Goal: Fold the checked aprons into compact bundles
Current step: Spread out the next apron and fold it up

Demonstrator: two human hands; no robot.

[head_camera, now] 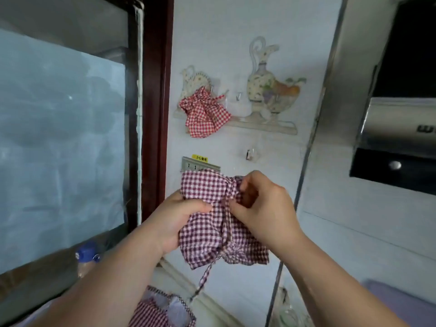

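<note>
Purple checked apron (pixel 207 223), bunched, held before the wall (pixel 236 24), left hand (pixel 179 220) gripping its body, right hand (pixel 262 208) apparently pinching the wrapped strap (pixel 205 279): wants cinching snugly, dangling end tucked in.

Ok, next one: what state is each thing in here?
purple checked apron: bunched into a bundle, held up, one tie dangling.
left hand: grips its left side.
right hand: pinches gathered fabric near the top.
red checked apron: bundled, hanging on the wall.
bottle: capped.
</note>
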